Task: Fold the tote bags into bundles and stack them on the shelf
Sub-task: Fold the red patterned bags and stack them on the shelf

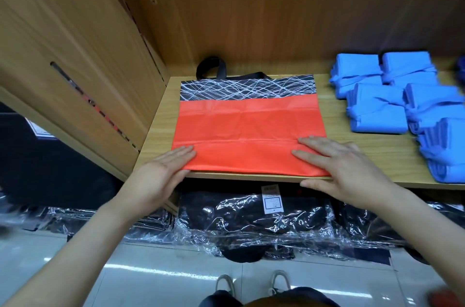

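A wooden side panel (75, 67) closes the shelf (367, 155) just left of the left hand (161, 171), fingers straight and flat on the tote bag (246, 128): orange, black scribbled band, lying flat to the shelf's lip. The right hand (344, 171) presses likewise; right of it bare shelf, then blue bundles (377, 110), blurred and cut off.

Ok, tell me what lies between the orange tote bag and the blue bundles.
Only bare wooden shelf, in the head view; orange tote bag and blue bundles lie apart.
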Tool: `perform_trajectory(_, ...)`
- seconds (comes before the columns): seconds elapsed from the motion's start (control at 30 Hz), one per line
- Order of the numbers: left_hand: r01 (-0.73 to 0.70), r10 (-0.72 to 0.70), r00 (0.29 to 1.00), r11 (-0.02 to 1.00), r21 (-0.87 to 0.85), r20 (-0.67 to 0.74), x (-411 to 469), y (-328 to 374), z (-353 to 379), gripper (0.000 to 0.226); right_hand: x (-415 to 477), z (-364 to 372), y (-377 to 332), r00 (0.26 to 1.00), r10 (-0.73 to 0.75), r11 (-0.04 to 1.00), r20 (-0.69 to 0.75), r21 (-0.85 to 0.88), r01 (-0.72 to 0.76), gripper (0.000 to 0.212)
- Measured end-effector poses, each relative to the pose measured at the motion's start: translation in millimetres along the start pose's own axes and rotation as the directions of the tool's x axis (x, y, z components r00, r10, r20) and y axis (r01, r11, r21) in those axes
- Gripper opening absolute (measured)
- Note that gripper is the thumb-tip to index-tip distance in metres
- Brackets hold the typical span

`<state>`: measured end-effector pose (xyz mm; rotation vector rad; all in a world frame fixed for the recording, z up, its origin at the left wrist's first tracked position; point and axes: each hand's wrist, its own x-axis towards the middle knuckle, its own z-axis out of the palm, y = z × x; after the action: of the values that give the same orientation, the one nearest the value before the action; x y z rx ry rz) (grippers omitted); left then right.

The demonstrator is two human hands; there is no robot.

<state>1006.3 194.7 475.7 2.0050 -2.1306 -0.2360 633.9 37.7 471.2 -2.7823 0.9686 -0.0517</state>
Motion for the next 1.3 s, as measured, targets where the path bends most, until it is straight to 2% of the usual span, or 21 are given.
perform_trajectory(0.1,0.089,-0.100,0.994,0.973,-0.213,-0.039,-1.8,3.3,-19.6,0.045,-4.6,-8.7,4.3,0.999,-0.027,0.980,-0.040,0.197,0.035,0.048)
perform_trajectory(0.17,0.164,-0.178,0.984,0.913,-0.374,-0.002,-5.3,6.4,-28.6,0.024,-8.6,-13.9,6.2,0.998,-0.016,0.927,-0.060,0.374,0.038,0.040)
perform_trajectory(0.3,0.255,-0.299,0.954,0.772,-0.582,0.022,-7.8,8.5,-28.7,0.026,-10.6,-29.1,7.2,0.990,0.134,0.829,0.051,0.541,-0.140,0.040)
perform_trajectory(0.37,0.279,-0.364,0.931,0.654,-0.703,0.031,-7.8,9.7,-24.8,0.023,-8.2,-34.9,5.6,0.981,0.179,0.770,0.070,0.611,-0.184,0.049)
perform_trajectory(0.43,0.322,-0.452,0.890,0.525,-0.788,0.062,-5.5,13.3,-20.9,0.016,-2.1,-34.5,2.9,0.953,0.295,0.702,0.062,0.663,-0.261,0.044)
perform_trajectory(0.47,0.338,-0.498,0.866,0.500,-0.798,0.055,-3.7,14.8,-17.9,0.018,2.8,-31.0,1.5,0.921,0.387,0.672,0.042,0.672,-0.312,0.035)
perform_trajectory(0.53,0.360,-0.565,0.825,0.514,-0.779,0.009,1.8,18.1,-11.2,0.026,14.3,-23.5,-2.9,0.830,0.558,0.612,-0.018,0.684,-0.397,0.018)
perform_trajectory(0.6,0.383,-0.608,0.792,0.556,-0.738,-0.047,7.1,23.1,-5.4,0.025,24.6,-17.6,-8.6,0.778,0.625,0.621,-0.072,0.649,-0.439,0.018)
perform_trajectory(0.7,0.432,-0.679,0.725,0.578,-0.692,-0.115,13.4,23.8,-1.2,0.018,33.4,-17.9,-12.4,0.788,0.607,0.689,-0.102,0.562,-0.458,0.028)
perform_trajectory(0.73,0.412,-0.699,0.702,0.552,-0.725,-0.134,15.5,23.6,-1.4,0.017,35.3,-17.4,-10.2,0.794,0.600,0.701,-0.096,0.542,-0.463,0.031)
perform_trajectory(0.77,0.374,-0.707,0.693,0.517,-0.770,-0.138,18.1,24.0,-2.6,0.024,37.0,-16.6,-7.8,0.798,0.597,0.704,-0.079,0.530,-0.474,0.034)
perform_trajectory(0.83,0.291,-0.673,0.732,0.446,-0.846,-0.103,24.6,24.1,-6.4,0.051,40.3,-17.2,-5.2,0.801,0.598,0.702,-0.030,0.502,-0.506,0.039)
perform_trajectory(0.87,0.294,-0.643,0.764,0.429,-0.854,-0.060,28.4,24.1,-8.2,0.058,42.0,-17.1,-4.3,0.800,0.600,0.703,-0.015,0.487,-0.518,0.042)
perform_trajectory(0.93,0.342,-0.604,0.797,0.433,-0.834,0.013,35.7,25.5,-11.0,0.047,45.0,-17.5,-4.1,0.788,0.615,0.698,0.006,0.461,-0.548,0.045)
perform_trajectory(1.03,0.368,-0.652,0.758,0.419,-0.830,0.007,42.3,26.2,-9.2,0.018,46.6,-18.2,-10.8,0.751,0.660,0.694,-0.013,0.393,-0.603,0.048)
perform_trajectory(1.1,0.404,-0.654,0.756,0.509,-0.760,-0.036,43.3,28.1,-4.7,0.008,46.1,-13.3,-16.6,0.739,0.669,0.723,-0.086,0.307,-0.619,0.047)
perform_trajectory(1.2,0.471,-0.620,0.774,0.700,-0.536,-0.129,43.2,29.7,0.9,0.007,43.6,-7.8,-27.0,0.736,0.654,0.754,-0.175,0.239,-0.612,0.045)
perform_trajectory(1.3,0.510,-0.597,0.776,0.784,-0.353,-0.206,43.3,28.1,1.1,0.010,42.8,-8.3,-29.4,0.745,0.636,0.768,-0.203,0.262,-0.584,0.046)
